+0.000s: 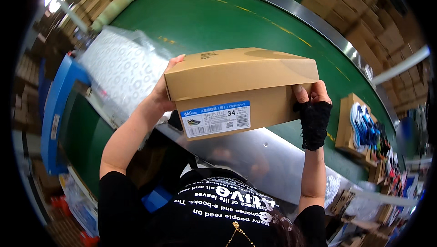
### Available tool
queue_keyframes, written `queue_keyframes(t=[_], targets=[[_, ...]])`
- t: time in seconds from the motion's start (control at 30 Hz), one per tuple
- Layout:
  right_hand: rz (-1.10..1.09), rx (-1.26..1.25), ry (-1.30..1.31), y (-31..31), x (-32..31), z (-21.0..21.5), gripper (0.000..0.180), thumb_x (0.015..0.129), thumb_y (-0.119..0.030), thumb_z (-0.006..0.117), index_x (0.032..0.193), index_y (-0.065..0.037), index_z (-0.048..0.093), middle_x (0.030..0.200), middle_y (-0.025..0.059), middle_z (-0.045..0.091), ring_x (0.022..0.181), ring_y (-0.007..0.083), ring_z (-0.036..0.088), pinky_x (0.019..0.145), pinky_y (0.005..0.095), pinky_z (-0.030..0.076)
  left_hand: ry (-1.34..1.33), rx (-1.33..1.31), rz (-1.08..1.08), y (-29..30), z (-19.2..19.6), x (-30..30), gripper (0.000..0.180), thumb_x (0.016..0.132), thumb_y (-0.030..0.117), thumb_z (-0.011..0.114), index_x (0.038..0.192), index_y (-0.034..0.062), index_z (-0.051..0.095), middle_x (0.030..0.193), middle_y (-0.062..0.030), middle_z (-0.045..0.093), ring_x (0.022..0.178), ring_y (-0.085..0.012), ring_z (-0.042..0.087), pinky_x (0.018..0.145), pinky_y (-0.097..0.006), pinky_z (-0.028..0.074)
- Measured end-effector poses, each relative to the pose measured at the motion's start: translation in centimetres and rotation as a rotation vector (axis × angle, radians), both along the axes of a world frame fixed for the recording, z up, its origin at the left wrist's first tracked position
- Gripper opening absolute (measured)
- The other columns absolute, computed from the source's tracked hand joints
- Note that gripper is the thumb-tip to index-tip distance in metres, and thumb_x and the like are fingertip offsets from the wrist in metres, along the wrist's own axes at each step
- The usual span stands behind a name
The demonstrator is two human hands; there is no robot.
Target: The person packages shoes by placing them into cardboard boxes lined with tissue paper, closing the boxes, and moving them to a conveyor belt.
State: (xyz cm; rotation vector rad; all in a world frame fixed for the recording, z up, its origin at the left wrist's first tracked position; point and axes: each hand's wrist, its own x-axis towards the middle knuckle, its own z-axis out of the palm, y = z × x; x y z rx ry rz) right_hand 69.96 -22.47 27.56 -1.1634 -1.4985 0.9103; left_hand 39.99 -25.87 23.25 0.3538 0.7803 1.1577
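As the worker lifts it level with both forearms, a tan cardboard shoebox (246,76) fills the centre of my remote head-camera view, held up above a metal panel (284,153) and in front of a green surface (205,19). Its longest visible edges run left to right, the right end tipped slightly higher. The face bearing a blue-and-white label (216,119) points toward the wearer, and the lid (241,67) is uppermost. I see the left hand (166,90) gripping the left end, its fingers partly hidden by the cardboard. The right hand (314,96), in a black fingerless glove (315,126), grasps the opposite end, its thumb against the front by the lid's lower edge. With that lid on, I cannot tell what the box contains.

At right, I find a tan open carton (344,121) holding blue-and-white shoes (359,126) standing close together; the footwear beyond is too small to make out. To the left lies a sheet of pale, ring-patterned plastic (123,62), beside a blue frame (54,128). Brown cartons (337,7) are stacked at the upper right, their contents out of my sight.
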Motion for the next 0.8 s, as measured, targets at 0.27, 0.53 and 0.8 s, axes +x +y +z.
queue_keyframes(t=[0.27,0.53,0.8], targets=[[0.286,0.21,-0.102,-0.1,-8.2,-1.3,0.044,0.066,-0.014,0.071,0.106,-0.005,0.053,0.092,0.0057,0.051,0.054,0.0089,0.043,0.051,0.0229,0.041,0.211,0.184,0.504,-9.5,2.4,-6.2,0.031,0.085,0.029,0.044,0.102,0.0047,0.052,0.09,-0.0055,0.057,0.08,-0.0143,0.054,0.072,-0.027,0.045],[0.53,0.15,-0.429,-1.6,-7.0,-12.4,0.044,0.073,-0.025,0.064,0.109,-0.004,0.049,0.116,0.0158,0.041,0.083,0.0252,0.055,0.075,0.033,0.046,1.189,0.091,0.758,-13.4,-8.2,-15.5,0.03,0.084,0.023,0.045,0.108,0.0049,0.048,0.099,-0.0082,0.053,0.092,-0.017,0.053,0.075,-0.032,0.047],[0.184,-0.235,-0.813,-3.2,10.4,-15.3,0.045,0.074,-0.028,0.059,0.11,-0.003,0.05,0.121,0.0197,0.039,0.109,0.034,0.043,0.091,0.0376,0.036,0.98,-0.078,0.827,-7.2,-14.3,-14.5,0.041,0.083,0.03,0.047,0.118,0.0093,0.039,0.112,-0.0114,0.043,0.098,-0.0224,0.05,0.077,-0.036,0.045]])
